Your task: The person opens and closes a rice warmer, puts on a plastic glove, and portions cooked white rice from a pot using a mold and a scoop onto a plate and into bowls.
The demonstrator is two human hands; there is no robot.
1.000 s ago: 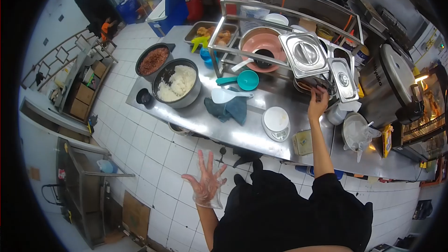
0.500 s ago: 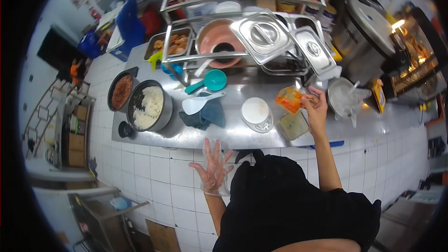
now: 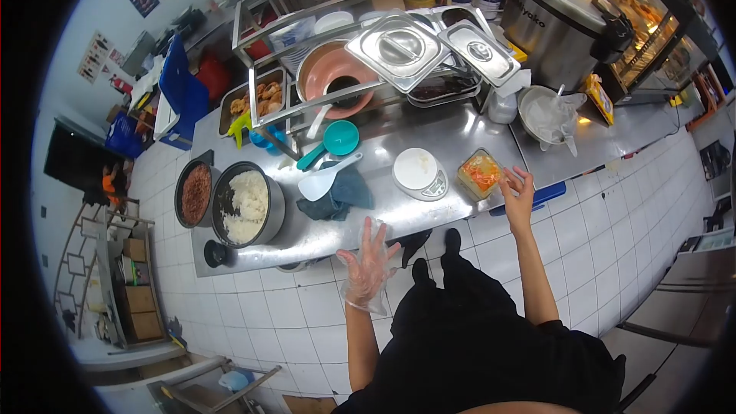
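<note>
My left hand point(image 3: 369, 267), in a clear plastic glove, is held in front of the counter's near edge with its fingers spread and nothing in it. Bare and with fingers apart, my right hand point(image 3: 518, 192) is just right of a square container point(image 3: 471, 189); its fingertips are close to the container's edge. An orange and green packet or piece of food point(image 3: 483, 172) lies on or in that container; its exact nature is unclear. To the left stands a white kitchen scale point(image 3: 418, 171). A white paddle point(image 3: 326, 179) rests on a dark cloth point(image 3: 345, 198).
A pot of white rice point(image 3: 248, 207) and a pot of reddish-brown food point(image 3: 196, 195) stand at the left. Behind are a metal rack point(image 3: 360, 4), steel lids point(image 3: 399, 47), a teal scoop point(image 3: 340, 138) and a large cooker point(image 3: 556, 23). A bowl point(image 3: 543, 119) is at the right.
My right hand brought the orange item from the rack area down to the square container and let go of it there. My left hand stays spread. The camera view has shifted.
</note>
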